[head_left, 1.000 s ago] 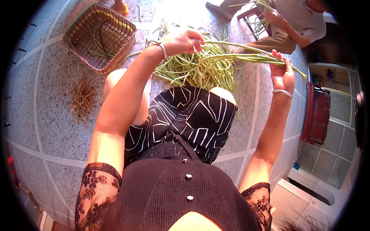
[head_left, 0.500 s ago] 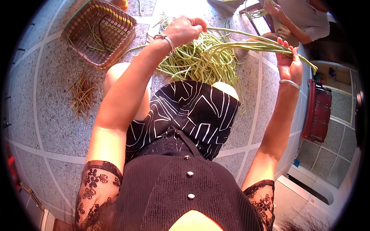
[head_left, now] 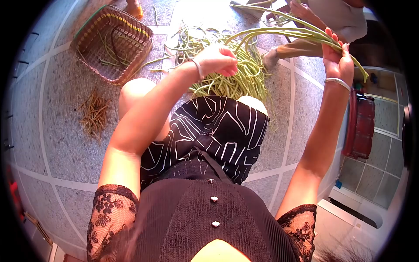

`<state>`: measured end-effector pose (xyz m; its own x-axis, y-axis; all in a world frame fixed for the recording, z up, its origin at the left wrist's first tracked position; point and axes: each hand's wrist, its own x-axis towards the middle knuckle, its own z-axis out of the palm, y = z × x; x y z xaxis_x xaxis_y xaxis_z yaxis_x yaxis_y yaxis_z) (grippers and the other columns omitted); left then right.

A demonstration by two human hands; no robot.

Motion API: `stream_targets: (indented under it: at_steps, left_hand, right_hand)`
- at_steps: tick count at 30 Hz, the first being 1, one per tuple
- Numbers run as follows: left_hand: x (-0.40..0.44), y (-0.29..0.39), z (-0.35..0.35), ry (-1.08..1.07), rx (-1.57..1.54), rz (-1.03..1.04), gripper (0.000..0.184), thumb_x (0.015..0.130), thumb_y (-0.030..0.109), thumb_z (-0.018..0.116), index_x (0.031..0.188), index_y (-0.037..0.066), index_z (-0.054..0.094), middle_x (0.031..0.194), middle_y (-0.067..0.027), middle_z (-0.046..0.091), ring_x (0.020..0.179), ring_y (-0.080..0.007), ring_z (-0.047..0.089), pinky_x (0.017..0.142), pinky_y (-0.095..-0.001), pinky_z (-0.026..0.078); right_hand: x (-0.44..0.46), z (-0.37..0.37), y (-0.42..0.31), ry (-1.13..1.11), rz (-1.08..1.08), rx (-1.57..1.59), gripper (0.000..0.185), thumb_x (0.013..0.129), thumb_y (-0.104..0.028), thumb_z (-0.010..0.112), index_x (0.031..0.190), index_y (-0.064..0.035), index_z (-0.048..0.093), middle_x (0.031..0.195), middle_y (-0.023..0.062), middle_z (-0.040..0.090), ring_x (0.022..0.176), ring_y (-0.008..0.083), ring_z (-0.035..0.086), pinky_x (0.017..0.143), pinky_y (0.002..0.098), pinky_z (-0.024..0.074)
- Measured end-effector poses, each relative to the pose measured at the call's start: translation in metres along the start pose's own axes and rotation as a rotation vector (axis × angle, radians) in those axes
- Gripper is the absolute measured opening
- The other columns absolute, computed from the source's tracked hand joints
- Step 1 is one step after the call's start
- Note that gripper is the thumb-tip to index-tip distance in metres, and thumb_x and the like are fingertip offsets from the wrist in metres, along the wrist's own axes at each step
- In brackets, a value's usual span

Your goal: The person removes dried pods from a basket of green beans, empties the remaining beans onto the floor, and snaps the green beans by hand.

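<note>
My right hand [head_left: 338, 56] holds a bundle of long green beans [head_left: 297, 32] at one end, raised at the upper right. The loose ends of that bundle reach left over a heap of long beans [head_left: 244, 83] on the floor. Above the heap is my left hand [head_left: 217, 61], its fingers loosely bent and apart, with nothing visible in them. Its fingertips are partly hard to make out.
A woven basket [head_left: 115, 46] with a few beans inside lies at the upper left. Below it is a small pile of brown sticks [head_left: 94, 111]. Another person [head_left: 336, 19] sits at the upper right, handling beans. A dark red object [head_left: 361, 124] stands at the right.
My left hand has let go of the far end of the bean strand and come down over the heap. My right hand has moved right with the bundle.
</note>
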<state>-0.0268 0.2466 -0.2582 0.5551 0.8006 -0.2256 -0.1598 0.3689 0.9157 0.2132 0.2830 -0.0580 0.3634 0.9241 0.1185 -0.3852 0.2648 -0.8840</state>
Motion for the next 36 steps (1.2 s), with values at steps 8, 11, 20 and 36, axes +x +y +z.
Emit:
stream_targets:
  at_steps: [8,11,20,36]
  left_hand:
    - [0.026,-0.034,0.026,0.111,-0.427,0.081,0.038,0.082,0.008,0.060,0.113,-0.006,0.044,0.105,-0.0175,0.055,0.094,-0.0230,0.058,0.083,-0.0301,0.050]
    - [0.028,-0.030,0.026,0.079,-0.622,0.136,0.039,0.084,0.007,0.059,0.116,-0.006,0.042,0.108,-0.0173,0.053,0.097,-0.0243,0.057,0.086,-0.0309,0.049]
    - [0.020,-0.020,0.020,0.143,-0.621,0.143,0.015,0.088,0.012,0.053,0.097,0.000,0.054,0.086,-0.0096,0.062,0.075,-0.0131,0.060,0.068,-0.0235,0.051]
    - [0.017,-0.024,0.009,0.297,-0.088,0.137,0.027,0.077,0.004,0.045,0.098,0.001,0.061,0.071,-0.0058,0.062,0.052,-0.0063,0.049,0.047,-0.0188,0.038]
  right_hand:
    - [0.000,0.013,-0.003,-0.099,0.020,0.094,0.021,0.097,-0.016,0.029,0.094,0.0026,0.037,0.100,0.0263,0.051,0.102,0.0456,0.052,0.090,0.0597,0.0410]
    - [0.002,0.014,-0.002,-0.085,0.041,0.114,0.021,0.097,-0.016,0.029,0.094,0.0025,0.037,0.101,0.0258,0.051,0.102,0.0454,0.052,0.091,0.0596,0.0410]
    - [0.010,0.006,-0.006,-0.011,0.043,0.100,0.022,0.097,-0.018,0.029,0.093,0.0021,0.037,0.098,0.0246,0.052,0.102,0.0439,0.053,0.090,0.0593,0.0413]
    - [0.038,-0.031,-0.021,0.102,0.025,0.050,0.026,0.097,-0.023,0.027,0.092,0.0002,0.036,0.101,0.0257,0.055,0.103,0.0450,0.052,0.089,0.0594,0.0414]
